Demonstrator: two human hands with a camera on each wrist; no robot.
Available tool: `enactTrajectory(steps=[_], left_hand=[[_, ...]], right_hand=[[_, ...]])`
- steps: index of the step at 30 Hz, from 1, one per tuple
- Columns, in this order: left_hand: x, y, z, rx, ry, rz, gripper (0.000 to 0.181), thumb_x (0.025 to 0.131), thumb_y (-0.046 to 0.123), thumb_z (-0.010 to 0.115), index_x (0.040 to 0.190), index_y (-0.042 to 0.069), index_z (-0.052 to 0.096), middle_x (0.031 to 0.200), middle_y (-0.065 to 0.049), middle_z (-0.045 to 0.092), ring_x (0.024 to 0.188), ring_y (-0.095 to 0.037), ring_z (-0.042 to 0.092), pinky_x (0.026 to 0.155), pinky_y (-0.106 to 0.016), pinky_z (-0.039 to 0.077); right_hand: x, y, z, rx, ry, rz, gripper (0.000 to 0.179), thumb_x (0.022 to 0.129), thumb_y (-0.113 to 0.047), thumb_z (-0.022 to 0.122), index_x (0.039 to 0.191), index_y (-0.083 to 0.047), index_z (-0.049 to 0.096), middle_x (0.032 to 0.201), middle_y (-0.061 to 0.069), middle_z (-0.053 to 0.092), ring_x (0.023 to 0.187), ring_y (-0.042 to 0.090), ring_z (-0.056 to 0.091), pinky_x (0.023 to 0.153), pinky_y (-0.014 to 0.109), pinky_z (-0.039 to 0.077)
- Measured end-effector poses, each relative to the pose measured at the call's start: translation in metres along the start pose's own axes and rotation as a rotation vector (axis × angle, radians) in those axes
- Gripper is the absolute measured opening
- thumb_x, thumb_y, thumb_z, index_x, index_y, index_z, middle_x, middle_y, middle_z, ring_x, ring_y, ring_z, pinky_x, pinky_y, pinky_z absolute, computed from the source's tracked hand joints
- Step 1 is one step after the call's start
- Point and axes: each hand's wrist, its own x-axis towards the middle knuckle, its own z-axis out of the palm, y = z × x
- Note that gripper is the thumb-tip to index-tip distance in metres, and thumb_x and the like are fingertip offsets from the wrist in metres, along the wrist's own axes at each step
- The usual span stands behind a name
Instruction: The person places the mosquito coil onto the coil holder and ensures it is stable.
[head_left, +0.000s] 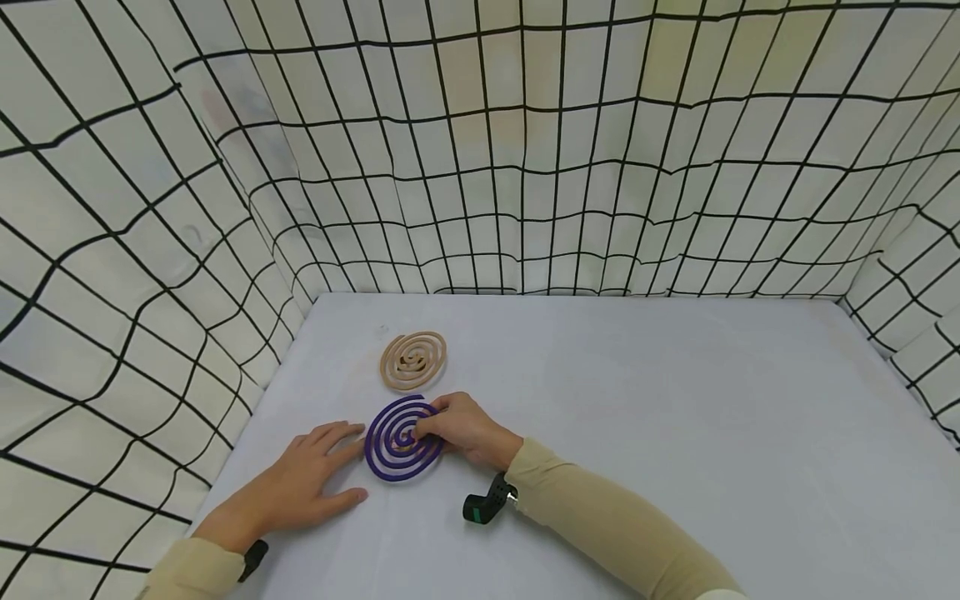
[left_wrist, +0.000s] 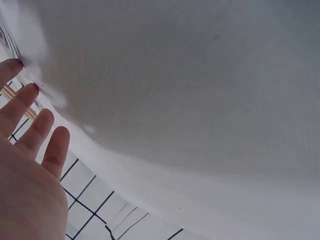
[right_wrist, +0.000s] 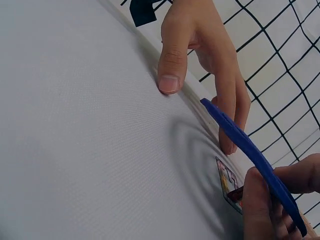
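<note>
Between thumb and fingers, my right hand pinches a purple mosquito coil near its centre. In the right wrist view the coil appears edge-on and tilted, with its spiral shadow on the white cloth below. My left hand lies to its left with fingers spread, fingertips right at the coil's rim. A small colourful flat piece lies under the coil, a brown strip beside it. Just beyond sits a beige coil, dark at its middle.
A white-covered table stretches far to the right. White walls with black netting stand at its back, left and right sides. Black wrist devices, one near the right cuff, sit close to the cloth.
</note>
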Motion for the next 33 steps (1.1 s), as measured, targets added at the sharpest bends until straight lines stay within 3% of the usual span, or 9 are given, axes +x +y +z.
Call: enactTrajectory(steps=[14, 20, 27, 33], left_hand=[[0.000, -0.005, -0.004, 0.022, -0.024, -0.061, 0.067, 0.091, 0.059, 0.070, 0.143, 0.019, 0.062, 0.147, -0.010, 0.060, 0.135, -0.037, 0.055, 0.099, -0.060, 0.048], [-0.002, -0.013, -0.002, 0.008, 0.012, -0.082, 0.068, 0.090, 0.056, 0.072, 0.144, 0.016, 0.061, 0.146, -0.012, 0.060, 0.135, -0.039, 0.056, 0.098, -0.062, 0.048], [0.002, -0.019, -0.003, -0.016, 0.058, -0.088, 0.069, 0.090, 0.052, 0.074, 0.145, 0.013, 0.059, 0.145, -0.015, 0.060, 0.134, -0.042, 0.055, 0.098, -0.065, 0.047], [0.009, -0.024, -0.003, -0.011, 0.086, -0.112, 0.069, 0.092, 0.048, 0.074, 0.147, 0.010, 0.057, 0.146, -0.017, 0.059, 0.136, -0.044, 0.052, 0.098, -0.069, 0.046]], right_hand=[[-0.003, 0.000, -0.007, -0.002, 0.000, 0.000, 0.021, 0.083, -0.005, 0.078, 0.100, 0.000, 0.066, 0.093, 0.008, 0.074, 0.075, 0.011, 0.070, 0.073, 0.030, 0.063], [-0.007, 0.003, -0.017, 0.023, -0.016, 0.017, 0.021, 0.090, -0.015, 0.075, 0.102, 0.001, 0.070, 0.085, 0.005, 0.070, 0.073, 0.011, 0.068, 0.072, 0.029, 0.063], [-0.018, 0.006, -0.037, 0.060, -0.037, 0.048, 0.044, 0.099, -0.035, 0.066, 0.117, 0.005, 0.069, 0.098, 0.013, 0.075, 0.081, 0.019, 0.075, 0.077, 0.032, 0.064], [-0.033, 0.004, -0.060, 0.006, -0.060, 0.021, 0.055, 0.101, -0.045, 0.063, 0.124, 0.005, 0.067, 0.105, 0.017, 0.078, 0.093, 0.023, 0.079, 0.082, 0.035, 0.064]])
